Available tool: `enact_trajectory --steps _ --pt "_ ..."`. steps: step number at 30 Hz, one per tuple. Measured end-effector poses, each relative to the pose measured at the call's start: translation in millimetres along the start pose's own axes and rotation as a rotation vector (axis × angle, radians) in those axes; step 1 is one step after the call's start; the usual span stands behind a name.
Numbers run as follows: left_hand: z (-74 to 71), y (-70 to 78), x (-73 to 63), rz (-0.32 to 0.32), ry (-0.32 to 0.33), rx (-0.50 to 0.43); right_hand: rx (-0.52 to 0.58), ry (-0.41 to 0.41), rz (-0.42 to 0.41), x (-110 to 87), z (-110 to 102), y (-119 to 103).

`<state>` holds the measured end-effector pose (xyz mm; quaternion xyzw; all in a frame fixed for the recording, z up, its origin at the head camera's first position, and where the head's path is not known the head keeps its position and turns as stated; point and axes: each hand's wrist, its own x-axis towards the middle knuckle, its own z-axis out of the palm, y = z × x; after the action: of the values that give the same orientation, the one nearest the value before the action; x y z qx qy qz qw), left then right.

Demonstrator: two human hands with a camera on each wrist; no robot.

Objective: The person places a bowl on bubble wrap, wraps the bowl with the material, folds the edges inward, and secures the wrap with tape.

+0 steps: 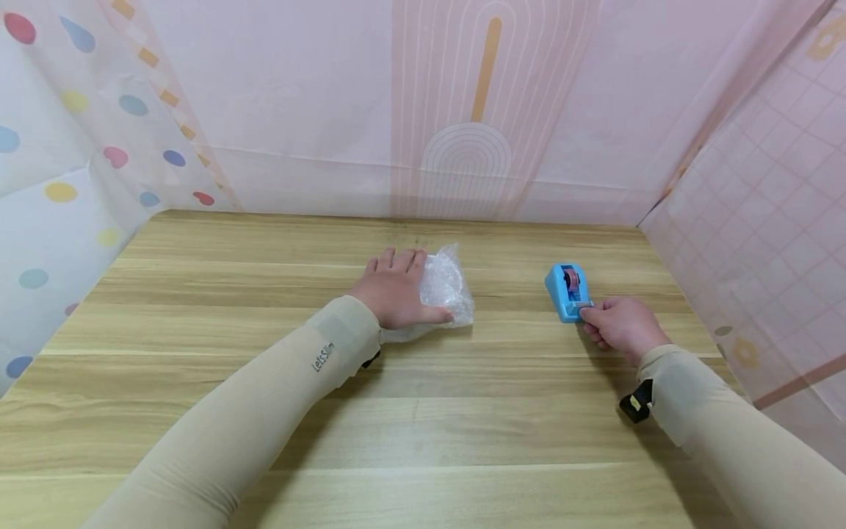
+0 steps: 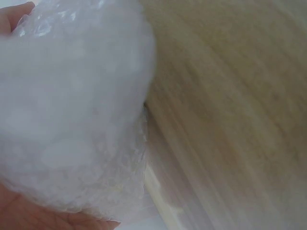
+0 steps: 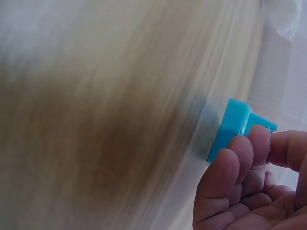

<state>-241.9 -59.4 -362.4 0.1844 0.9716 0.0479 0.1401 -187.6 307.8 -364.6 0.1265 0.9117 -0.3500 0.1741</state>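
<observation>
My left hand [image 1: 395, 292] rests over a bubble-wrapped bundle [image 1: 444, 282], its fingers extended and its thumb spread along the near side. In the left wrist view the clear bubble wrap [image 2: 72, 105] bulges between fingers and thumb; what it encloses is hidden. To the right stands a light blue tape dispenser [image 1: 560, 294] with a pinkish tape roll [image 1: 572, 279] in it. At its front cutting end, my right hand [image 1: 624, 327] pinches the end of the tape between thumb and forefinger. A sliver of clear tape [image 3: 269, 139] shows there, with the other fingers curled below.
Both things lie on a wood-grain table [image 1: 423, 426], the dispenser a short way right of the bundle. A patterned pink cloth wall [image 1: 317, 110] rises behind the table's back edge, and similar sheets hang at the left and right.
</observation>
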Motion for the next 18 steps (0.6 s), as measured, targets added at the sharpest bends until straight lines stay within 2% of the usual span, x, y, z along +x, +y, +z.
enact_trajectory --steps 7,13,18 --pt "2.4 -1.8 3.1 0.002 0.006 0.008 -0.019 0.002 0.008 -0.2 0.2 -1.2" --pt "1.7 -0.9 0.6 0.008 0.015 0.005 -0.033 -0.010 0.031 -1.0 -1.2 -4.4" --pt "1.5 -0.9 -0.1 0.006 0.009 0.006 -0.044 0.013 0.002 -1.1 1.1 -1.9"
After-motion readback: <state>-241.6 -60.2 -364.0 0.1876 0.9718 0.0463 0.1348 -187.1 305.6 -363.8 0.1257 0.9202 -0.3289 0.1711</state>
